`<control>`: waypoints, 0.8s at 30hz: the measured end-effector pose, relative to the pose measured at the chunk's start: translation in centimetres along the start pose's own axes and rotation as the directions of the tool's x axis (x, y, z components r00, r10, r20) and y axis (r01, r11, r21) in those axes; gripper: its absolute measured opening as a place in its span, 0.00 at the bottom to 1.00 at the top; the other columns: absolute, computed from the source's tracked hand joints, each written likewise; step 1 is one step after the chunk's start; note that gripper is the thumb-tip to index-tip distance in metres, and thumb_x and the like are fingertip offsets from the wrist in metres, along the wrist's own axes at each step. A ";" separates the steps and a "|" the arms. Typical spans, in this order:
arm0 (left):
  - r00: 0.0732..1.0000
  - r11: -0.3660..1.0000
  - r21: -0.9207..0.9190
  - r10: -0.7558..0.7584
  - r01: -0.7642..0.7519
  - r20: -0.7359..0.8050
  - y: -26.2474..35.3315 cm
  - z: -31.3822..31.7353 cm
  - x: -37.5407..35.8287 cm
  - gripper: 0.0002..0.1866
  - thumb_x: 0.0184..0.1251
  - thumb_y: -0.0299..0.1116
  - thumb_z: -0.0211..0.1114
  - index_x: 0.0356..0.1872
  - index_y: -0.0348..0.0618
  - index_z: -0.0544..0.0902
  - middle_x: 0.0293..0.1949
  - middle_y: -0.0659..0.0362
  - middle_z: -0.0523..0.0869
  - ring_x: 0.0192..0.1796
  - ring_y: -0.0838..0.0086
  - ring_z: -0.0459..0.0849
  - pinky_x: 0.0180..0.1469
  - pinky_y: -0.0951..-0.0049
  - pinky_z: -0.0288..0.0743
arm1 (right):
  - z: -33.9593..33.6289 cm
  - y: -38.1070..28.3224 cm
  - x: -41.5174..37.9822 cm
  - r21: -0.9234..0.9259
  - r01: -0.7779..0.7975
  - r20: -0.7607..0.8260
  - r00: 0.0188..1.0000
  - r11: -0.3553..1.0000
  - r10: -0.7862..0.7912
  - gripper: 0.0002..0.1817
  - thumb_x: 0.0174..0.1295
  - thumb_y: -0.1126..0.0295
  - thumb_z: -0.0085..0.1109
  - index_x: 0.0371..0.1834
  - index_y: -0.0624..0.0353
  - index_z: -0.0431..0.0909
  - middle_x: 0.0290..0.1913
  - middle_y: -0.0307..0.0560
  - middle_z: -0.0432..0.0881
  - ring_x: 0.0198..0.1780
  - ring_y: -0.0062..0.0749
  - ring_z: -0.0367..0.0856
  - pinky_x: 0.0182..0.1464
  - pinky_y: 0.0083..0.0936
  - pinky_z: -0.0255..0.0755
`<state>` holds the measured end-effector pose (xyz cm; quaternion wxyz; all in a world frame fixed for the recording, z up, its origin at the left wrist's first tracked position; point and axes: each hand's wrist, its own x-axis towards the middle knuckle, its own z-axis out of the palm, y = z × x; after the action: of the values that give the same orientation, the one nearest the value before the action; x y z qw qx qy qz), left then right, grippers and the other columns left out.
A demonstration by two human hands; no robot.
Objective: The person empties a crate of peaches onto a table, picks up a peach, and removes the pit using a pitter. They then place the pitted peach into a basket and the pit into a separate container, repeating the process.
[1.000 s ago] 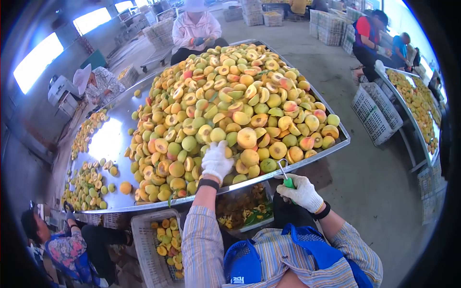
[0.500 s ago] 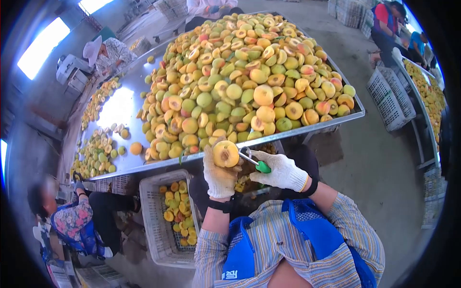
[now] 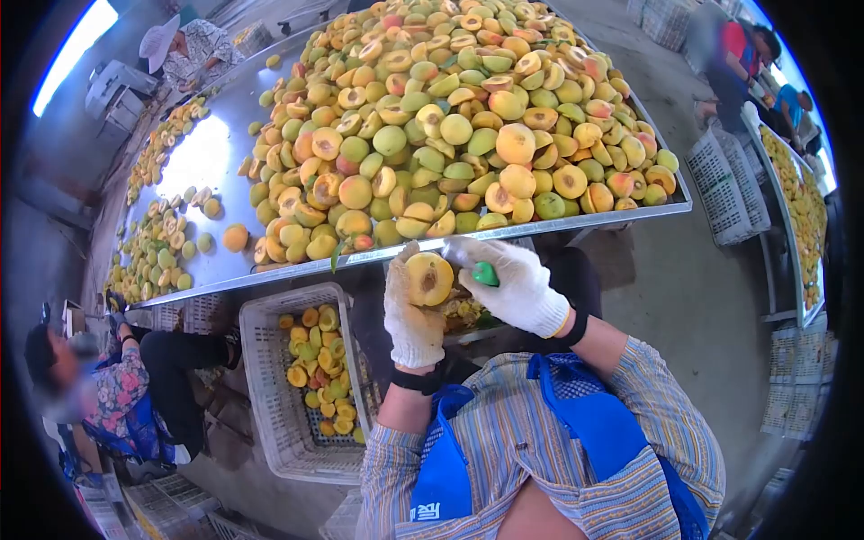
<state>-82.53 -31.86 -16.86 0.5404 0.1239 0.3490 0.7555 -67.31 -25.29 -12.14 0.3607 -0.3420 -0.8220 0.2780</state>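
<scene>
My left hand (image 3: 409, 317), in a white knit glove with stained fingertips, holds a halved peach (image 3: 431, 277) with its cut face up; a brown hollow shows in the middle. My right hand (image 3: 524, 290), gloved too, is closed around a green-handled pitting tool (image 3: 485, 274). Its metal end is blurred, close to the right side of the peach. Both hands are just in front of the metal table (image 3: 396, 253), which bears a large heap of halved and whole peaches (image 3: 468, 126). Below my hands, more fruit pieces (image 3: 463, 312) are partly hidden.
A white plastic crate (image 3: 261, 396) with peach halves stands at lower left. A person (image 3: 117, 387) sits beyond it, and another person (image 3: 193, 49) works at the far left edge. Stacked crates (image 3: 727, 184) and a second fruit table (image 3: 792, 198) are at right.
The tool's metal end has moved from beside the peach to a blurred position up and left, and my right hand has turned. My view has shifted slightly, with the peach still in my left hand.
</scene>
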 end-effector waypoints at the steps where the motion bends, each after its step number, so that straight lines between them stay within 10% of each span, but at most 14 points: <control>1: 1.000 0.999 0.045 0.023 -0.023 0.010 -0.5 0.2 0.1 0.28 0.83 0.51 0.49 0.66 0.37 0.73 0.56 0.52 0.81 0.59 0.66 0.81 0.60 0.62 0.79 | 0.0 0.5 0.6 -0.008 -0.005 -0.003 1.000 1.000 0.005 0.25 0.59 0.69 0.64 0.62 0.48 0.77 0.44 0.47 0.87 0.44 0.44 0.86 0.46 0.35 0.80; 3: 0.999 1.000 0.015 0.021 -0.021 0.025 -1.4 1.1 0.2 0.27 0.82 0.49 0.50 0.67 0.35 0.72 0.58 0.52 0.80 0.60 0.66 0.81 0.62 0.64 0.78 | -0.3 0.2 2.0 -0.205 0.306 0.030 0.952 0.930 -0.306 0.25 0.53 0.74 0.64 0.58 0.50 0.77 0.48 0.45 0.85 0.45 0.45 0.84 0.46 0.39 0.78; 7: 1.000 0.997 -0.083 0.004 -0.004 0.004 -3.2 0.8 1.2 0.23 0.81 0.42 0.54 0.67 0.37 0.73 0.61 0.53 0.80 0.62 0.68 0.81 0.65 0.68 0.75 | 0.8 0.2 1.1 -0.365 0.358 0.056 0.930 0.859 -0.364 0.27 0.50 0.70 0.64 0.57 0.56 0.78 0.43 0.48 0.84 0.44 0.46 0.84 0.45 0.42 0.76; 13: 1.000 0.999 -0.032 0.007 -0.007 -0.020 -4.8 1.1 1.4 0.18 0.81 0.44 0.56 0.60 0.43 0.78 0.53 0.60 0.84 0.55 0.73 0.84 0.56 0.73 0.82 | 1.1 2.0 0.2 -0.412 0.334 0.136 0.943 0.848 -0.305 0.27 0.49 0.69 0.65 0.57 0.54 0.80 0.37 0.45 0.81 0.40 0.47 0.82 0.41 0.44 0.74; 17: 0.996 0.983 0.167 0.082 -0.074 -0.040 -4.5 2.8 0.6 0.18 0.81 0.39 0.58 0.62 0.38 0.78 0.53 0.58 0.84 0.54 0.75 0.82 0.54 0.73 0.79 | 0.6 1.9 0.6 -0.096 0.090 0.035 0.996 0.991 -0.087 0.22 0.51 0.76 0.64 0.52 0.47 0.83 0.35 0.47 0.81 0.38 0.51 0.82 0.40 0.44 0.76; 24: 1.000 0.999 -0.040 0.025 -0.025 0.015 -5.1 3.4 1.0 0.23 0.83 0.46 0.52 0.65 0.39 0.75 0.55 0.58 0.83 0.56 0.71 0.82 0.57 0.68 0.79 | 0.5 2.0 0.7 -0.180 0.100 0.096 0.992 0.979 -0.083 0.20 0.56 0.72 0.64 0.54 0.48 0.82 0.34 0.48 0.83 0.36 0.50 0.83 0.38 0.41 0.78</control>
<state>-77.26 -28.69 -17.95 0.5360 0.1233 0.3284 0.7679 -67.29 -23.64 -13.57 0.3033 -0.3230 -0.8742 0.1988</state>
